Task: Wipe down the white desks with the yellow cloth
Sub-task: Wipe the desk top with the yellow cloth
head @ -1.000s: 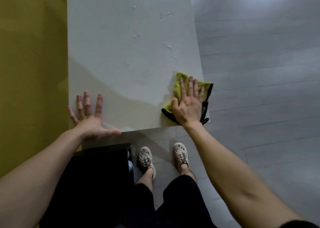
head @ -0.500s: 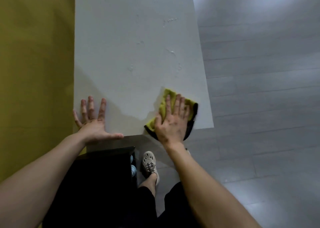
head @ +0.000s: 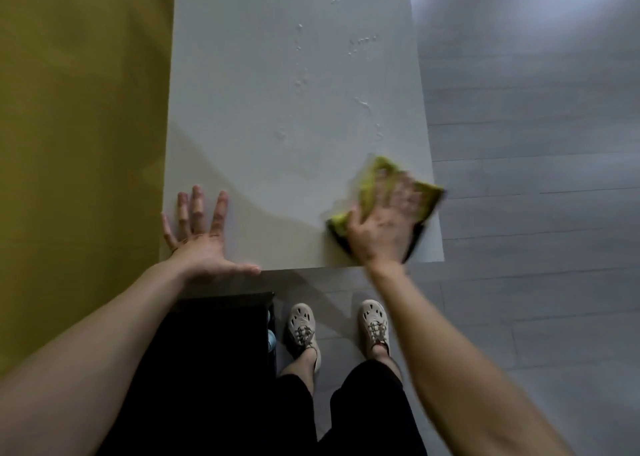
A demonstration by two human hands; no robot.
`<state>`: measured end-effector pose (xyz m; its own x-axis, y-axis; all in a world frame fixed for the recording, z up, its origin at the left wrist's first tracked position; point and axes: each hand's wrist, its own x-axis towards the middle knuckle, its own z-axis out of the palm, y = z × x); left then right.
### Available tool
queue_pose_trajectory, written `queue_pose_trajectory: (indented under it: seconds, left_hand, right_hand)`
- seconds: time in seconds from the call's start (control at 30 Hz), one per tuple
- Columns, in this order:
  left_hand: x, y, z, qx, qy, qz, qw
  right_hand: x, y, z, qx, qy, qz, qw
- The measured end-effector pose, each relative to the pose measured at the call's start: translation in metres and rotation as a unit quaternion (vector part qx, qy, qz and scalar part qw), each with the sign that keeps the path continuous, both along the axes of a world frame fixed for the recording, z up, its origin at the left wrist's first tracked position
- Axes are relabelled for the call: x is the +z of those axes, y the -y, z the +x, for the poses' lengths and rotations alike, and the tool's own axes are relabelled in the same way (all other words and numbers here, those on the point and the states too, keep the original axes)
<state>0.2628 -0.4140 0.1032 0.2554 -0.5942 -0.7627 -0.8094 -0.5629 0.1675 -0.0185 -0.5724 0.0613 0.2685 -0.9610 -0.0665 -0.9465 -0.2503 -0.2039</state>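
R hand point(head: 381, 230) lies flat on cloth point(head: 369, 182), fingers straight, pressing it to desk point(head: 277, 75) at near right corner. Both are motion-blurred, and cloth reaches desk's right edge. L hand point(head: 201, 244) is flat on near left corner, fingers spread, thumb along near edge, holding nothing. Droplets point(head: 301, 85) sit farther up desk, apart from cloth. Yellow wall point(head: 79, 109) on left, grey floor point(head: 536, 144) on right.

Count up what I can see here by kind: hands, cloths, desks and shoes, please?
Hands: 2 (left hand, right hand)
Cloths: 1 (yellow cloth)
Desks: 1 (white desk)
Shoes: 2 (left shoe, right shoe)
Total: 6
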Motion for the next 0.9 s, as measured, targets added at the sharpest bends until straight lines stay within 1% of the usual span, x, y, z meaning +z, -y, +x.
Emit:
queue_pose_trajectory:
  seconds: [0.03,0.1,0.17,0.2,0.23,0.27,0.33,0.37,0.4,0.43,0.47,0.5,0.53,0.6,0.67,0.7,0.73,0.77,0.8,0.83,0.87,0.9]
  left_hand:
    - [-0.002,-0.001,0.001,0.0,0.004,-0.002,1.0]
    - [-0.004,-0.001,0.001,0.006,0.013,-0.005,1.0]
    - [-0.005,-0.001,0.002,0.006,0.013,-0.011,1.0]
    - [-0.005,-0.001,0.003,0.004,0.01,-0.009,1.0]
    - [-0.004,0.0,0.003,0.005,0.004,-0.004,1.0]
    - [-0.002,0.001,0.002,0.006,-0.002,0.001,1.0]
    - [0.0,0.001,0.0,0.001,-0.006,0.005,1.0]
    - [-0.001,-0.001,0.0,-0.003,-0.002,0.005,1.0]
    - [-0.002,-0.002,0.0,-0.005,0.006,0.005,1.0]
    - [-0.002,-0.002,0.0,-0.003,0.013,0.009,1.0]
    - [-0.002,-0.002,-0.001,-0.002,0.019,0.011,1.0]
    - [-0.003,-0.002,-0.001,-0.002,0.025,0.007,1.0]
    - [-0.004,-0.003,-0.002,-0.003,0.029,0.002,1.0]
    - [-0.003,-0.001,-0.001,0.001,0.029,0.003,1.0]
    - [-0.002,-0.001,-0.002,0.004,0.028,0.003,1.0]
    - [-0.003,-0.001,-0.002,0.004,0.029,0.004,1.0]
    - [-0.002,0.0,-0.002,0.007,0.028,0.009,1.0]
    - [-0.002,0.001,-0.002,0.01,0.026,0.012,1.0]
    - [-0.002,0.001,-0.002,0.011,0.025,0.014,1.0]
    - [-0.003,0.0,-0.003,0.01,0.025,0.014,1.0]
    - [-0.004,-0.001,-0.002,0.01,0.027,0.013,0.999]
    - [-0.005,0.0,-0.001,0.013,0.029,0.013,0.999]
  right_hand:
    - [0.002,-0.031,0.03,0.076,0.013,0.013,0.997]
    - [0.009,-0.08,0.071,0.249,0.024,0.05,0.967]
    - [0.014,-0.076,0.065,0.353,0.022,0.053,0.934]
    - [0.012,-0.056,0.048,0.371,0.024,0.043,0.927]
    - [0.01,-0.03,0.026,0.363,0.018,0.043,0.931]
    - [0.009,-0.002,0.001,0.323,0.005,0.039,0.945]
    - [0.01,0.05,-0.042,0.175,-0.027,0.036,0.984]
    - [0.012,0.066,-0.049,0.09,-0.03,0.039,0.995]
    - [0.012,0.072,-0.042,0.017,-0.024,0.04,0.999]
    - [0.011,0.066,-0.022,-0.034,-0.016,0.042,0.998]
    - [0.01,0.048,0.003,-0.049,-0.012,0.038,0.998]
    - [0.011,0.022,0.029,-0.021,-0.01,0.029,0.999]
    - [0.014,-0.008,0.052,0.046,-0.014,0.022,0.999]
    - [0.018,-0.056,0.079,0.208,-0.023,0.027,0.978]
    - [0.019,-0.051,0.069,0.334,-0.022,0.031,0.942]
    - [0.017,-0.029,0.055,0.375,-0.022,0.024,0.926]
    - [0.014,0.002,0.039,0.388,-0.029,0.019,0.921]
    - [0.012,0.037,0.023,0.364,-0.042,0.01,0.93]
    - [0.01,0.075,0.007,0.295,-0.055,0.006,0.954]
    - [0.01,0.112,-0.005,0.199,-0.069,0.008,0.977]
    - [0.013,0.142,-0.01,0.111,-0.07,0.019,0.991]
    - [0.013,0.16,-0.004,0.047,-0.061,0.035,0.996]
